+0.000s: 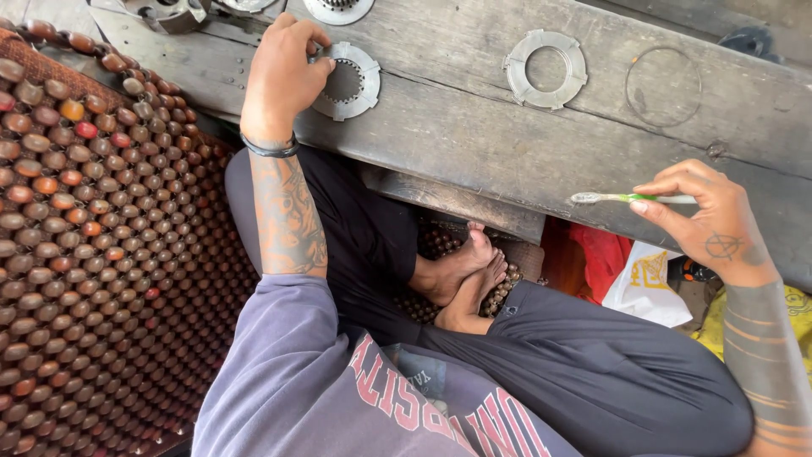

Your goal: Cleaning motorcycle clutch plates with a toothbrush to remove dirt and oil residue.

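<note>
Head view: a toothed metal clutch plate [345, 81] is gripped at its left rim by the fingers of the left hand [283, 72], and it is seen lying flat on the weathered wooden plank bench [474, 127]. A green-handled toothbrush [630, 198] is pinched between the thumb and fingertips of the right hand [706, 222]. The brush is held roughly level, its long axis running left to right across the frame, with the bristled head pointing left, toward the gripped plate but well apart from it. The brush is held over the near edge of the bench, to the right.

A second notched steel ring [546, 68] is laid flat on the bench between the two hands, farther from the person. A thin wire circlip [663, 86] is seen just to its right. More metal parts [254, 8] are partly cut off at the top edge.

A black wristband [269, 150] is worn on the tattooed left forearm. A beaded wooden seat mat [93, 228] is spread at the left. Crossed legs in dark trousers [541, 338] and bare feet [463, 275] are seen below the bench, with a white plastic bag [647, 283] at the right.
</note>
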